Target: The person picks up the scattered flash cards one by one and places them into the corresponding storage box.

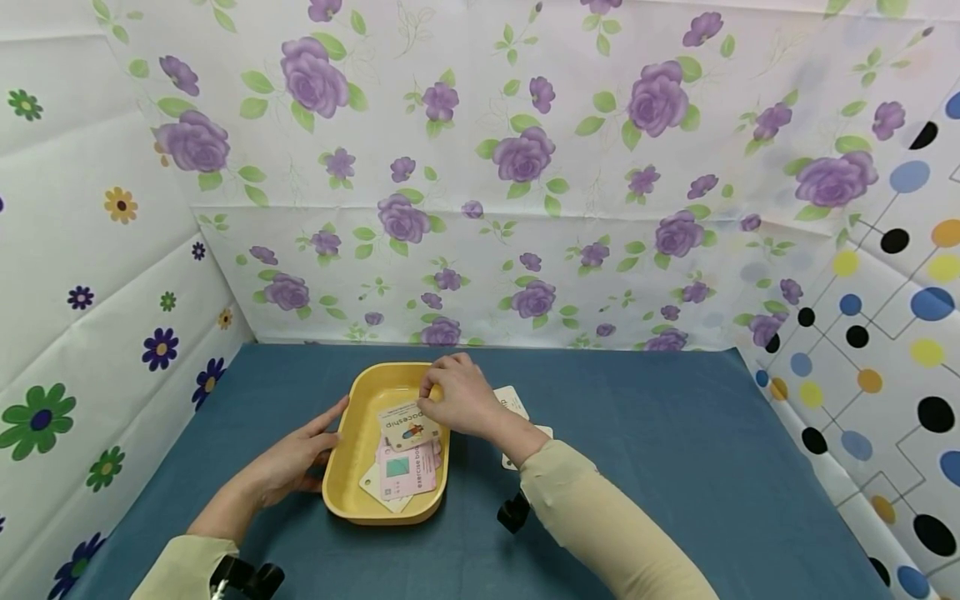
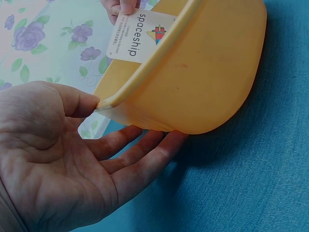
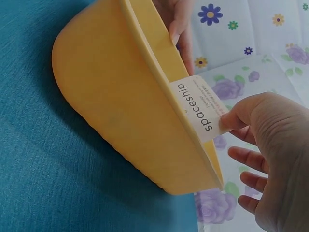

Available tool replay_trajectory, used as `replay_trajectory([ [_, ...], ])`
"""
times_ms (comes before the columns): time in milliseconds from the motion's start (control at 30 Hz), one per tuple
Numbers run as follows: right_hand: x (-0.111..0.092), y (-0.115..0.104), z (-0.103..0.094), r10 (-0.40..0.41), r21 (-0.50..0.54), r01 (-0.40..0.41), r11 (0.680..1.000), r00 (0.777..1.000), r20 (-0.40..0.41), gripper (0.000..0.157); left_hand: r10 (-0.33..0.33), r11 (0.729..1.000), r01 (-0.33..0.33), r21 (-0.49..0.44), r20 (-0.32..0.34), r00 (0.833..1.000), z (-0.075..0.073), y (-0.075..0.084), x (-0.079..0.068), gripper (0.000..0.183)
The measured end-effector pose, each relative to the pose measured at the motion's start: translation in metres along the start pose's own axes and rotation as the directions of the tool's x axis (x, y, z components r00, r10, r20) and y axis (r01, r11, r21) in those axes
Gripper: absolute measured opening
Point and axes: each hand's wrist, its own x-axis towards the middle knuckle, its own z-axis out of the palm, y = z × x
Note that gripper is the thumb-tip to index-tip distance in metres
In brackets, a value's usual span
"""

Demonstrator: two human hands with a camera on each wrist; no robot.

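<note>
A yellow plastic basin (image 1: 345, 467) stands on the blue cloth. My left hand (image 1: 288, 462) grips its left side, thumb at the rim and fingers against the outer wall, as the left wrist view shows. Between thumb and index finger, my right hand (image 1: 461, 396) pinches a white card printed "spaceship" (image 3: 198, 106). That card is tilted over the basin's right part, partly below the rim. Inside the basin lie a pink "exercise book" card (image 1: 408, 473) and, partly covered by it, a white card (image 1: 372, 482).
Right of the basin, partly hidden by the right forearm, lie a white card (image 1: 512, 402) and another card (image 1: 545, 431). Blue cloth (image 1: 660, 450) covers the table. A flowered curtain (image 1: 480, 250) hangs behind it, with patterned sheets on both sides.
</note>
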Motion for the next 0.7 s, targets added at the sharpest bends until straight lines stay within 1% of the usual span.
replay_trajectory([
  [200,0.0022,0.0015,0.001,0.008,-0.006,-0.008,1.0,1.0,-0.015,0.008,-0.002,1.0,0.002,0.004,-0.004,1.0,0.0006,0.0004,-0.0001,0.065],
  [367,0.0022,0.0031,0.0011,0.023,0.003,-0.023,1.0,1.0,-0.02,0.014,-0.004,1.0,0.004,0.003,-0.009,1.0,0.0009,0.0003,0.0002,0.065],
  [700,-0.0002,0.004,-0.0019,0.031,0.031,-0.031,0.999,0.999,-0.019,0.017,-0.006,1.0,0.006,0.003,-0.011,1.0,0.001,-0.0002,0.0002,0.065],
])
